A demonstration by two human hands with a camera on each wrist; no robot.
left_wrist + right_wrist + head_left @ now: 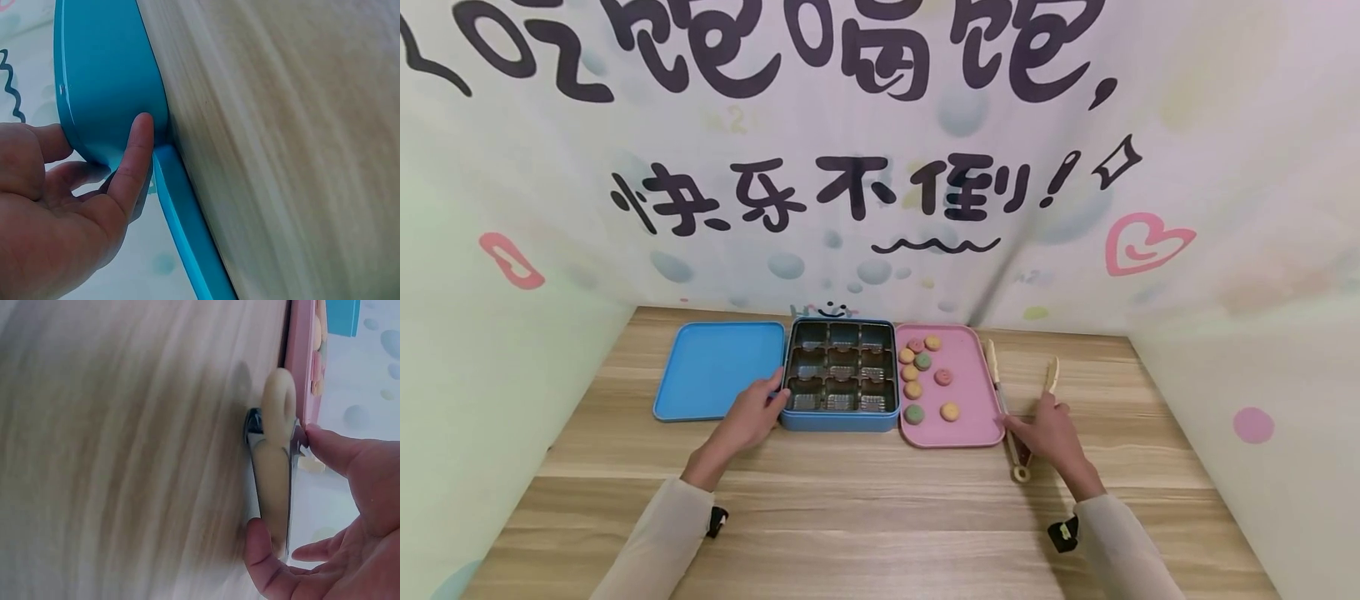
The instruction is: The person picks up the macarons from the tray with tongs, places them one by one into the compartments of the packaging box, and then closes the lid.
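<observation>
At the front left corner of a blue box (841, 422), my left hand (752, 414) touches the wall with its fingers and the rim with its thumb. In the left wrist view one finger (139, 153) lies straight against the box wall. Inside the box a dark tray (842, 377) has several square compartments, none with anything in it. Near the hinge end of a pair of tongs (1021, 473), with spread cream-tipped arms, my right hand (1051, 435) grips both arms between thumb and fingers. The tongs lie just right of a pink tray (970, 429).
Several yellow, green and pink round cookies (950, 412) lie spread over the pink tray. A blue lid (722, 367) is left of the box. The wooden table (850, 517) meets a printed wall (850, 275) close behind these things, with walls at both sides.
</observation>
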